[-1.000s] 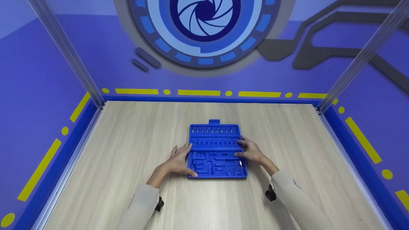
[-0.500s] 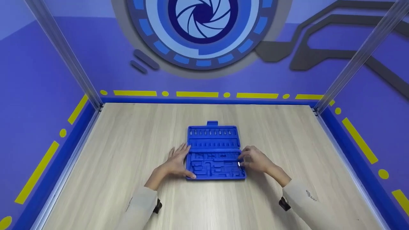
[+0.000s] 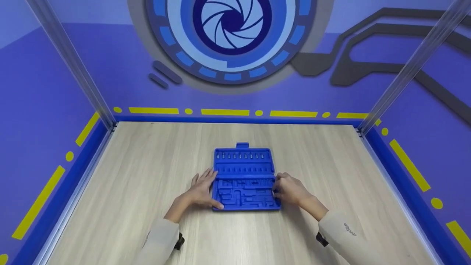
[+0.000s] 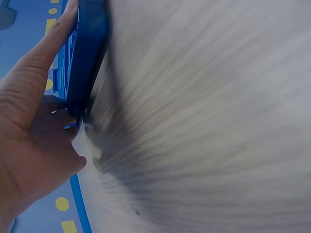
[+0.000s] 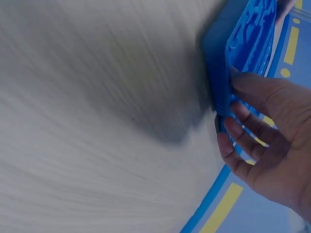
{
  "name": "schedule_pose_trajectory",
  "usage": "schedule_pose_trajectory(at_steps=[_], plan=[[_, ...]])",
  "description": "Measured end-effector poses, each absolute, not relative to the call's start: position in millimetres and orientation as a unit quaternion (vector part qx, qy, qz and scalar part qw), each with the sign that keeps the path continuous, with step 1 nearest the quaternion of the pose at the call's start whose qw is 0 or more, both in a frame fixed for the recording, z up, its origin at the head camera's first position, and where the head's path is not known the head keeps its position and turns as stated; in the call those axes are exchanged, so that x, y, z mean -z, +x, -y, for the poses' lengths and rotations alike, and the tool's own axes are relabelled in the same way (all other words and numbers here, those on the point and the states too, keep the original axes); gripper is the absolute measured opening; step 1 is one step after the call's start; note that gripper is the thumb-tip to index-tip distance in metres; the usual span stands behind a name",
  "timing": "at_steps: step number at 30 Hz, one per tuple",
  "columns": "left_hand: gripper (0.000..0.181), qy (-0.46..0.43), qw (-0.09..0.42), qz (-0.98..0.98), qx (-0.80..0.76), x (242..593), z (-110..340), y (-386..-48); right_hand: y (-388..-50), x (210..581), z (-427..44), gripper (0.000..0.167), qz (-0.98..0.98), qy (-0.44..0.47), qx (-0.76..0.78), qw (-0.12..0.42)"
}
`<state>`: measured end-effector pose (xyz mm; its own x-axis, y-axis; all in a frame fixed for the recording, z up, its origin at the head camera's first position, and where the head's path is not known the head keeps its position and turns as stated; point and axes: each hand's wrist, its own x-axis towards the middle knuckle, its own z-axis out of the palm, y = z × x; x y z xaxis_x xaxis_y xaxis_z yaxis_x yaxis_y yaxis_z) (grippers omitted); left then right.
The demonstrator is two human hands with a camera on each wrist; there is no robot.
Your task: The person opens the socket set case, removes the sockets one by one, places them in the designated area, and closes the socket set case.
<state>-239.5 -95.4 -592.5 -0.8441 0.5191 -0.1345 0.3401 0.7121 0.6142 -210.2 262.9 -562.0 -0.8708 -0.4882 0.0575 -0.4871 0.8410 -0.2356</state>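
A blue bit-set case lies unfolded on the table, with several small metal bits in its far row. My left hand holds the case's left side, its thumb over the near-left rim; the left wrist view shows the other fingers outside the edge. At the right edge, my right hand curls its thumb and fingers about a small silver piece in the near half. The thumb reaches over the rim in the right wrist view, while three fingers bend outside. The hand covers most of the piece.
The wooden table has blue walls behind and at both sides. Metal posts stand at the back corners. The case's latch tab sticks out toward the back wall. Moulded recesses fill the near half.
My right hand has shifted from the hinge area nearer along the right edge and closed its fingers about the silver piece. The left hand stays on the case. The head view has tilted up slightly.
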Motion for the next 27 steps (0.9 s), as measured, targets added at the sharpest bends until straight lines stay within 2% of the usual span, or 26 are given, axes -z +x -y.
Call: schedule_pose_trajectory(at_steps=[9, 15, 20, 27], plan=[[0.136, 0.235, 0.153, -0.913, -0.295, 591.9, 96.1, -237.8, -210.4, 566.7, -258.9, 0.025, -0.962, -0.247, 0.112, 0.0], [0.136, 0.235, 0.154, -0.914, -0.292, 591.2, 95.8, -237.9, -210.6, 566.8, -258.9, 0.011, -0.949, -0.29, 0.12, -0.004], [0.136, 0.229, 0.158, -0.914, -0.295, 591.4, 96.4, -238.3, -211.4, 563.8, -257.1, 0.016, -0.944, -0.307, 0.119, -0.008], [0.136, 0.231, 0.154, -0.915, -0.294, 590.9, 95.6, -240.1, -212.7, 563.5, -255.1, 0.014, -0.949, -0.292, 0.118, 0.008]])
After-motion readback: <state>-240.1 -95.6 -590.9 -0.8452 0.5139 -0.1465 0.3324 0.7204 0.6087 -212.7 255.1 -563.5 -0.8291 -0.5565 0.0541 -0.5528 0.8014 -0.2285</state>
